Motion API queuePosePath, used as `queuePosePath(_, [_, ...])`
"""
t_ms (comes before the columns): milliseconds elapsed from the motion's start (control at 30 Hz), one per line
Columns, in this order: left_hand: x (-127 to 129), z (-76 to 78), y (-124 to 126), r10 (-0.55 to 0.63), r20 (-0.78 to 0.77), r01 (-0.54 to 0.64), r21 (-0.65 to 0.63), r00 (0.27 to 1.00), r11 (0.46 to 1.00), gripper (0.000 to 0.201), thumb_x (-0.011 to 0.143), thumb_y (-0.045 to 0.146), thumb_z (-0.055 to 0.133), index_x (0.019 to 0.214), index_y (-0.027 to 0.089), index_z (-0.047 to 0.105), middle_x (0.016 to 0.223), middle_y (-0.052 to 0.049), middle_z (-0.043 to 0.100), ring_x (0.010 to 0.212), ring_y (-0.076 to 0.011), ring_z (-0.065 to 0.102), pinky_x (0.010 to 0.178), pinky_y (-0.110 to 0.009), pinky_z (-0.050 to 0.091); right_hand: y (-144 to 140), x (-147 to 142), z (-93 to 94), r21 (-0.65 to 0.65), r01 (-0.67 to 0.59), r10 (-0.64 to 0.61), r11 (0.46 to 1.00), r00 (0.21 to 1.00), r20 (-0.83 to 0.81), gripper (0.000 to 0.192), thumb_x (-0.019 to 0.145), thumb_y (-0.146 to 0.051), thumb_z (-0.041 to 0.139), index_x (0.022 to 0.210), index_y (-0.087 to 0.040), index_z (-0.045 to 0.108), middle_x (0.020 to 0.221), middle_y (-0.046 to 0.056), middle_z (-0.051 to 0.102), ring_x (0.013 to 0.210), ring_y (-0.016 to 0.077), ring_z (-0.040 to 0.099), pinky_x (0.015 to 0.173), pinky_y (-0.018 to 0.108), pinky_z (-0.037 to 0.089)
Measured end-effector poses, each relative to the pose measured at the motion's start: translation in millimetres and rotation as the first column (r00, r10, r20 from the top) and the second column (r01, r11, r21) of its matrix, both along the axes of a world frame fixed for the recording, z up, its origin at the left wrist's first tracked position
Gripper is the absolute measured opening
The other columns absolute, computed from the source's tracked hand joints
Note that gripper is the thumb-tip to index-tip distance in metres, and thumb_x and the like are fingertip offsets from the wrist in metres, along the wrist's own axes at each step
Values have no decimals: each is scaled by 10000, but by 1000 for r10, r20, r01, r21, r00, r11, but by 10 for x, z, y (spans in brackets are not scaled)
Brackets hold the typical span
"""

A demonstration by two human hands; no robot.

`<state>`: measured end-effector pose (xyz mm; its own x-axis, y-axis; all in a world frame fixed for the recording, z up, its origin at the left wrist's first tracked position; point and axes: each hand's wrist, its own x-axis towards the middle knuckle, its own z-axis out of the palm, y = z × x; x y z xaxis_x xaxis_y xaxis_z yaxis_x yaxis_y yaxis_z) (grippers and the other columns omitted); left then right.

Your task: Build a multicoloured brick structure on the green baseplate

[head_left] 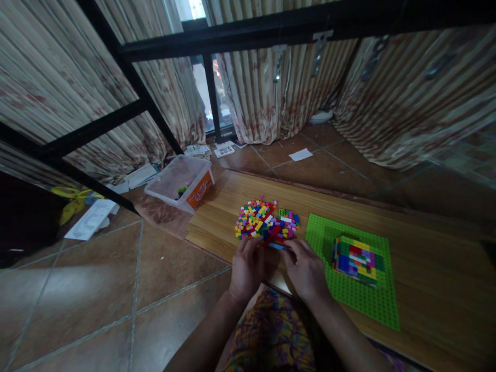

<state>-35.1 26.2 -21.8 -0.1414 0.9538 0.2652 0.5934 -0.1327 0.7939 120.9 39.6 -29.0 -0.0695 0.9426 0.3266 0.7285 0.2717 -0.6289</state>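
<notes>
My right hand (308, 268) pinches a blue strip (276, 246); my left hand (247, 267) hides whether it grips the red piece (273, 234).

Striped curtains (256, 98) hang behind a black frame (232, 40), pale light shows through what seems to be a window (200, 85) between them, and a brown tiled floor (174, 268) spreads beside a wooden tabletop (437, 279).
</notes>
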Motion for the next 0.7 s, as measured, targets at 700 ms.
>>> queuePosePath(700, [-488, -62, 294, -57, -194, 34, -118, 979, 992, 488, 755, 76, 516, 1233, 165, 555, 1190, -96, 620, 1115, -216, 568, 1010, -392, 458, -111, -244, -13, -53, -243, 242, 969, 970, -9, 197, 930, -178, 466, 1015, -210, 640, 969, 65, 647, 900, 198, 612, 804, 322, 489])
